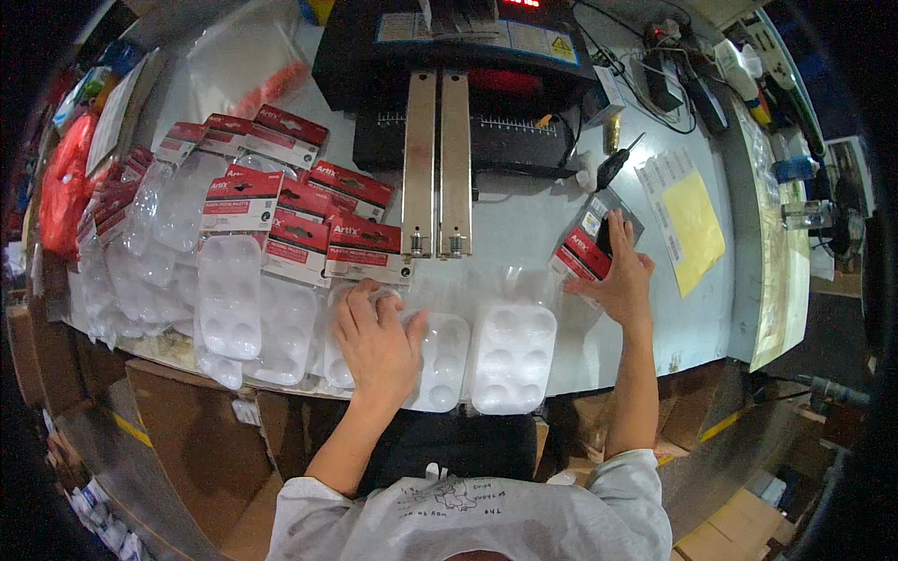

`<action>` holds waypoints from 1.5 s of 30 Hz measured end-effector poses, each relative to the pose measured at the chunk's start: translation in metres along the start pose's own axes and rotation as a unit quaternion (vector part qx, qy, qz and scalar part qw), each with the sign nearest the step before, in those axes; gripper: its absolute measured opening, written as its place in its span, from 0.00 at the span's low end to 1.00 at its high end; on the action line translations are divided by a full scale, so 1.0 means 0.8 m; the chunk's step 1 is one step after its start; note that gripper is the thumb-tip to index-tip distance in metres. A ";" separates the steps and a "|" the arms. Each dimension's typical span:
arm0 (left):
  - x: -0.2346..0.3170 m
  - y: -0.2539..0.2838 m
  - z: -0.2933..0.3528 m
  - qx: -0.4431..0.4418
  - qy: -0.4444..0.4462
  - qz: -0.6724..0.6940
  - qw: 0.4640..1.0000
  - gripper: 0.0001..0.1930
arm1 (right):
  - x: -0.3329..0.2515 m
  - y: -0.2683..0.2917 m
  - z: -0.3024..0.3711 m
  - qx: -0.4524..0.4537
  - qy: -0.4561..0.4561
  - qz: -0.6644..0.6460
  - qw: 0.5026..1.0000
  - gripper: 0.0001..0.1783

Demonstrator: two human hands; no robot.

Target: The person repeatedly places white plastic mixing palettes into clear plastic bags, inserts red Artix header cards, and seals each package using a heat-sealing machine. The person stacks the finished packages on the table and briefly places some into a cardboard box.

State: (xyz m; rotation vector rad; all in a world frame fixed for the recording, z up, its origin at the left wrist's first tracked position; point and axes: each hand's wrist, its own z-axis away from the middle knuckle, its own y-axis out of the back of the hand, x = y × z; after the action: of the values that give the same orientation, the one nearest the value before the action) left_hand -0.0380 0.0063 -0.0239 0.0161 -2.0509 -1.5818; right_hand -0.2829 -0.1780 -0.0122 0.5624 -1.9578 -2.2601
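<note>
My left hand [372,346] lies on a white plastic paint palette [337,351], fingers bent over its upper part and thumb apart. A red and white header card [369,251] sits just beyond its fingertips. Right of it, another white palette [444,360] lies near the table's front edge. A further palette [514,355] in a clear bag is beside that one, with no card on it. My right hand [625,276] rests across a stack of red and dark header cards [582,257], its fingers stretched out and its thumb at the near edge.
Several carded palettes [229,290] overlap in a pile on the left. A black sealing machine [458,56] stands at the back, two metal bars [437,168] reaching toward me. A black-handled tool [615,166] and a yellow paper [690,224] lie at right.
</note>
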 end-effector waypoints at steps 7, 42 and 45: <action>-0.004 0.041 0.005 -0.103 0.203 0.480 0.847 0.07 | -0.010 -0.005 0.022 0.056 -0.001 -0.021 0.998 0.53; 0.019 0.090 0.015 -0.160 0.157 0.499 0.837 0.08 | -0.173 0.085 0.057 -0.227 0.142 -0.361 0.893 0.14; 0.017 0.089 0.014 -0.110 0.177 0.498 0.842 0.09 | -0.166 0.076 0.047 -0.150 0.154 -0.406 0.888 0.16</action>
State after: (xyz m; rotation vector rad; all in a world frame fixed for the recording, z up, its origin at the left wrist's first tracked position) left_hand -0.0319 0.0336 0.0434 -0.6802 -1.2038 -0.9996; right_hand -0.1829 -0.1118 0.0791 1.8251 -1.2947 -2.5634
